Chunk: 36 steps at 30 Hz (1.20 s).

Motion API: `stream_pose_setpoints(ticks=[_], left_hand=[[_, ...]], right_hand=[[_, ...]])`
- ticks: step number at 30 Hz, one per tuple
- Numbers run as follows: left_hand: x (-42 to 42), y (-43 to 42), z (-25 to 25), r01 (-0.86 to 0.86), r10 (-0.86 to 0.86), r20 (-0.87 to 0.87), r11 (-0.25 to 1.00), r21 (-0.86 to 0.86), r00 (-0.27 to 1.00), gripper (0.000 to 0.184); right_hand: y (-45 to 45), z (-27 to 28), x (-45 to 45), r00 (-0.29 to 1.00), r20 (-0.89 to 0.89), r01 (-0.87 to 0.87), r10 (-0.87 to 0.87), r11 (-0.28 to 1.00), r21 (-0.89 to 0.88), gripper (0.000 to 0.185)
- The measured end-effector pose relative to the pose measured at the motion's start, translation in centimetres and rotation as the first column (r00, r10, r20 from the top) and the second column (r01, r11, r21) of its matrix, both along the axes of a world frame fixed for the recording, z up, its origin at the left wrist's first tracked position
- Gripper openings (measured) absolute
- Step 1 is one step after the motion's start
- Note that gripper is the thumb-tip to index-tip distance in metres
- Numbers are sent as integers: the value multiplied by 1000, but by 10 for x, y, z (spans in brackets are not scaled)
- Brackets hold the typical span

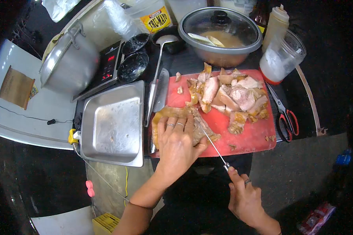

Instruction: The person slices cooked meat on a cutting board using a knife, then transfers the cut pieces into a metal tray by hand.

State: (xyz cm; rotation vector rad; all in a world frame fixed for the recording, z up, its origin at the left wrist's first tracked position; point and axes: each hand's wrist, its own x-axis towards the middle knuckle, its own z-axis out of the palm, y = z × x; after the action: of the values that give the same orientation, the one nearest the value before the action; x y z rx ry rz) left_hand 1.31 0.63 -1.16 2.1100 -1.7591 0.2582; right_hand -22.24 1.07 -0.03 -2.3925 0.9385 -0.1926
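On the red cutting board (176, 88), my left hand (176, 137) lies over a slab of cooked meat with yellowish skin (164, 113), fingers stretched out and pressing on its top. My right hand (245, 194) is wrapped round the handle of a knife (215, 148), in front of the board's near edge. The thin blade slants up and left to the slab's right part, close to my left fingertips. Whether the tip is in the meat or on it, I cannot tell. Cut chunks of meat (227, 94) are heaped on the board's far right.
A steel pan (114, 158), a ladle (153, 92) and a cleaver (161, 94) are left of the board. Behind stand a lidded pot (219, 55), black bowls (133, 66) and a large pot (68, 62) by an induction cooker (108, 68). Scissors (287, 117) and a plastic jar (276, 64) are right.
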Motion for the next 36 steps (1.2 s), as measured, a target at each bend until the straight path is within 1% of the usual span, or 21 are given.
stream_pose_setpoints(ticks=[7, 10, 16, 19, 25, 28, 34, 36], left_hand=[[0, 1, 1, -6, 6, -13, 999, 41, 1000, 59], [1, 1, 1, 9, -9, -12, 1000, 16, 1000, 59], [0, 0, 0, 11, -11, -7, 1000, 8, 1000, 59], [0, 0, 1, 6, -6, -12, 1000, 21, 1000, 58], [-1, 0, 1, 1, -2, 3, 1000, 12, 1000, 56], [-1, -1, 1, 3, -3, 4, 1000, 14, 1000, 56], [0, -2, -2, 6, -6, 0, 1000, -17, 1000, 55], [1, -2, -1, 9, -9, -4, 1000, -19, 1000, 55]], right_hand=[[2, 0, 0, 1000, -17, -16, 16, 1000, -1, 58], [3, 1, 0, 1000, -23, -10, 10, 1000, 1, 59], [2, 2, 0, 1000, -10, -7, 7, 1000, -26, 60], [4, 3, 4, 999, 28, 26, -24, 997, -69, 60], [2, 5, 5, 999, 22, 24, -24, 999, -26, 61], [0, 5, 3, 999, -38, 4, -3, 1000, 23, 60], [-4, -2, 13, 999, -33, 22, -22, 1000, 3, 57], [-6, -10, 14, 1000, -23, 5, -5, 1000, -29, 70]])
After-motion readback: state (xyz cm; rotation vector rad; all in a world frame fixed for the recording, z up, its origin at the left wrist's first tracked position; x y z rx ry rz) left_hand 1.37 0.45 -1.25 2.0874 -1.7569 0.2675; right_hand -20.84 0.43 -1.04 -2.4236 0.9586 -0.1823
